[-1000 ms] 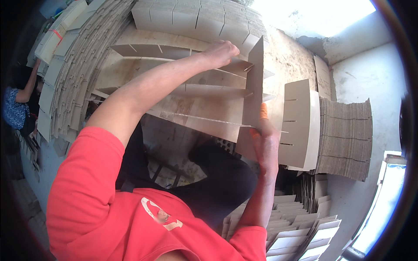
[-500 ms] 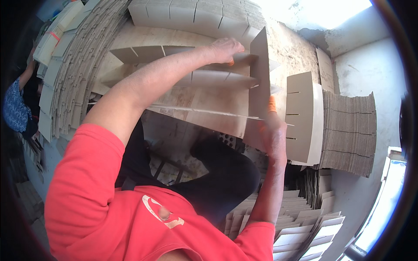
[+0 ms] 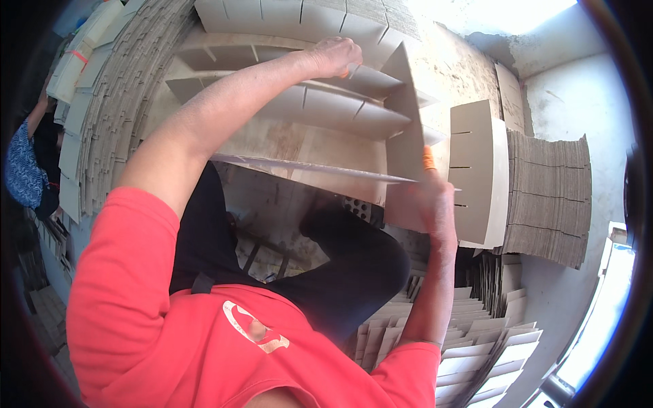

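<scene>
Several slotted cardboard strips stand on edge on a wooden table in front of me. One cross strip (image 3: pixel 404 115) joins the right ends of a far long strip (image 3: pixel 373 80), a middle long strip (image 3: pixel 326 105) and a near long strip (image 3: pixel 306 166). My left hand (image 3: pixel 335 57) is closed on the upper edge of the far strip. At the near end of the cross strip, my right hand (image 3: pixel 437 204) grips the cardboard, blurred by motion. Orange covers show on fingers of both hands.
Upright slotted cardboard sheets (image 3: pixel 471 173) and a thick cardboard stack (image 3: pixel 547 197) stand at the right. Another row (image 3: pixel 292 17) lines the back, and tall piles (image 3: pixel 129 95) the left. Cardboard pieces (image 3: pixel 469 367) fill the lower right. A person in blue (image 3: pixel 26 166) is at far left.
My left hand has shifted left and farther away. The far and middle strips have moved away from me, and the cross strip leans differently. My right hand still holds its near end, slightly farther right.
</scene>
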The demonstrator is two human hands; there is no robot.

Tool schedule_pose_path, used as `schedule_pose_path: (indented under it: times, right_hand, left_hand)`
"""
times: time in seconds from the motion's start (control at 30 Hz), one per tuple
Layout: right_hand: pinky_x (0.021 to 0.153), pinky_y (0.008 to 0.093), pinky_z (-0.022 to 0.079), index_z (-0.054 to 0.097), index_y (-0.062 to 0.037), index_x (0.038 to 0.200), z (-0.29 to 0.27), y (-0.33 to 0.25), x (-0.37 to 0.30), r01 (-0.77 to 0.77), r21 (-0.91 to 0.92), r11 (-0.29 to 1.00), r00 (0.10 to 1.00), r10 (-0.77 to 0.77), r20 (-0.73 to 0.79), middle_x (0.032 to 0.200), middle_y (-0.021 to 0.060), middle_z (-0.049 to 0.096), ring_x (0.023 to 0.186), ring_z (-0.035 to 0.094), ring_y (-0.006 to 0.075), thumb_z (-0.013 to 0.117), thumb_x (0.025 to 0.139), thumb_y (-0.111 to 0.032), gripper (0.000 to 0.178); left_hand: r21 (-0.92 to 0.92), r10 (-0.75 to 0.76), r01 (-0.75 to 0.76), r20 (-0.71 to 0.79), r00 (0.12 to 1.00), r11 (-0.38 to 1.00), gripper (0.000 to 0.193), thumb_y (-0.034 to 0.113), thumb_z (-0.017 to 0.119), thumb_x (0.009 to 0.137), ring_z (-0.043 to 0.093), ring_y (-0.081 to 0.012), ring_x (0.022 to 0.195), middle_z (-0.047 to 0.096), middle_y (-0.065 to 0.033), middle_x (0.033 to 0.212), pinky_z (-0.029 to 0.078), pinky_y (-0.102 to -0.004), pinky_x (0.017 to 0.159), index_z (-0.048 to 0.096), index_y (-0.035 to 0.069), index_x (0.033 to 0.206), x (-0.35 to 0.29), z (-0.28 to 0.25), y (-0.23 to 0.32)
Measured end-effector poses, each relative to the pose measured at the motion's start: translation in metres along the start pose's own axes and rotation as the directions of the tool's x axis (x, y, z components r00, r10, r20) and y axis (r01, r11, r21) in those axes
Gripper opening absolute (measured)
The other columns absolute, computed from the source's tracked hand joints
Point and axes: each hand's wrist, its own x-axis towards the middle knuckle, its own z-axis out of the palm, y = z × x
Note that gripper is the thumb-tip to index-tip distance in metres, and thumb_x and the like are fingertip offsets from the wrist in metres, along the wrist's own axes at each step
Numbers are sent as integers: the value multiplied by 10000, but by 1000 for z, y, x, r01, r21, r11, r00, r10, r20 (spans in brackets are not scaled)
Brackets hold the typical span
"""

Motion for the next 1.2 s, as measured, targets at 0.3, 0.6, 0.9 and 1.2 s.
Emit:
schedule_pose_path:
  times: [0.3, 0.6, 0.9, 1.2]
  right_hand:
    - [746, 419, 494, 397, -52, 1398, 8, 14, -3, 35, -333, 942, 999, -41, -9, 1016, 231, 623, 853, 621, 389, 530, 789, 62, 634]
    - [658, 307, 501, 595, -15, 1188, -51, 45, -5, -155, -112, 981, 933, 108, -343, 986, 71, 665, 779, 609, 179, 611, 895, -94, 305]
    - [705, 410, 512, 602, -9, 960, -80, 152, -31, -398, -520, 756, 848, 86, -524, 827, 146, 676, 774, 653, 324, 751, 779, -308, 380]
    - [799, 289, 534, 418, -114, 1412, -91, -13, -27, 156, -231, 960, 789, -262, -557, 1216, 74, 621, 910, 628, 126, 632, 874, -29, 585]
  left_hand:
    - [-122, 20, -22, -23, 1000, 992, 471, 258, 761, 711, 609, -356, 734, 625, -192, 794, 494, -421, 696, 597, 25, 1086, -37, -29, 40]
    - [-85, -6, 32, 289, 957, 996, 229, 65, 666, 742, 587, -371, 717, 589, -219, 697, 467, -429, 662, 624, -1, 958, -80, -19, 45]
    - [-191, -95, 73, -111, 989, 979, 426, 234, 746, 750, 635, -311, 866, 670, -157, 955, 500, -391, 781, 638, 39, 1113, -95, -28, 47]
    - [-209, -139, 138, 8, 990, 968, 478, 335, 765, 703, 615, -258, 893, 675, -61, 951, 491, -378, 770, 659, 39, 1064, -159, -40, 116]
